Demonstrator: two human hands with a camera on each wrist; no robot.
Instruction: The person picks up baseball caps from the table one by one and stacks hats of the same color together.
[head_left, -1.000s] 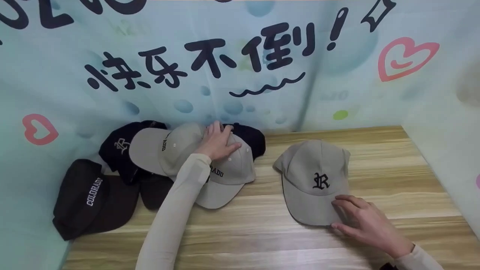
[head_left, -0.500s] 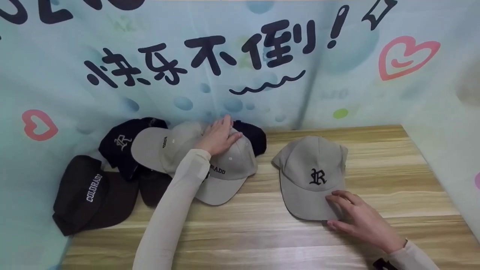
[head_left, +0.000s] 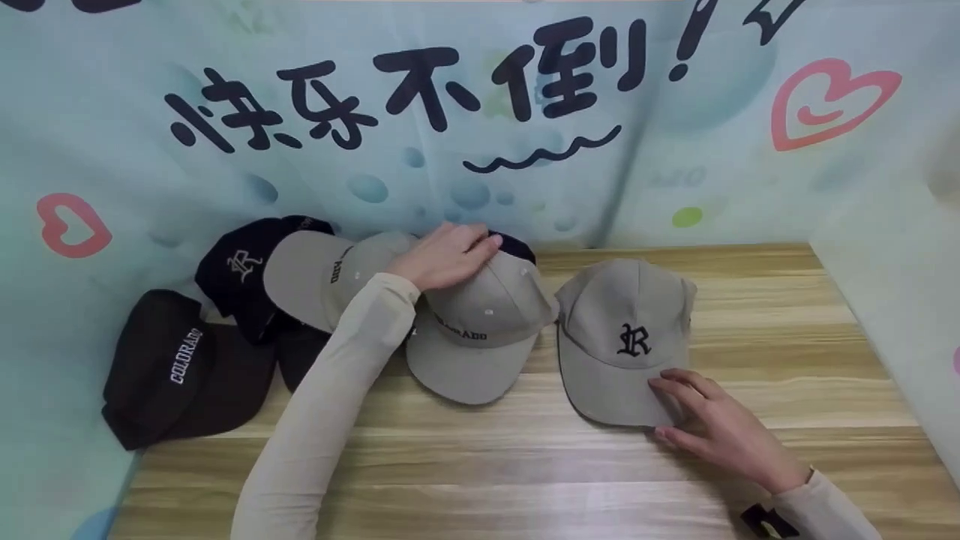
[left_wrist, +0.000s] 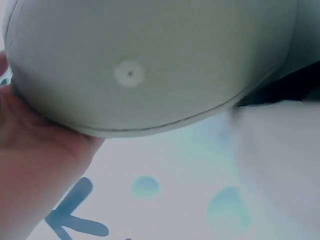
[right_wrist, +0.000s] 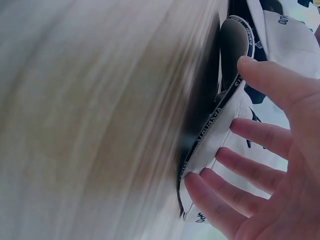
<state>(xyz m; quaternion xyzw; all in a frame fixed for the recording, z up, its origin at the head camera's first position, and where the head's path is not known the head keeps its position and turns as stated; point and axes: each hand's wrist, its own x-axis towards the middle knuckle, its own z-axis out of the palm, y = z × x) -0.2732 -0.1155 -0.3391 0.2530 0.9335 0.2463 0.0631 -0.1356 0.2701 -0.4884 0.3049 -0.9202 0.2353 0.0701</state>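
Note:
In the head view, my left hand (head_left: 444, 256) lies over the crown of a grey COLORADO cap (head_left: 487, 307), its fingers bent over the back. The left wrist view shows this hand against a pale cap panel (left_wrist: 150, 75) with an eyelet; its fingertips are mostly hidden there. To the right sits a grey cap (head_left: 626, 330) with a black R emblem, brim toward me. My right hand (head_left: 724, 427) touches that brim with loosely spread fingers; in the right wrist view its thumb meets the brim's edge. The two grey caps sit side by side, almost touching.
Left of my left hand, another grey cap (head_left: 304, 274) lies sideways over dark caps. A navy cap (head_left: 232, 262) with an R is behind it. A brown COLORADO cap (head_left: 180, 367) stands at far left. Printed cloth (head_left: 405, 187) walls the wooden table (head_left: 525, 465).
My left hand has moved right with the grey COLORADO cap, away from the sideways grey cap. My right hand and the R cap have shifted slightly left. The head view has tilted down.

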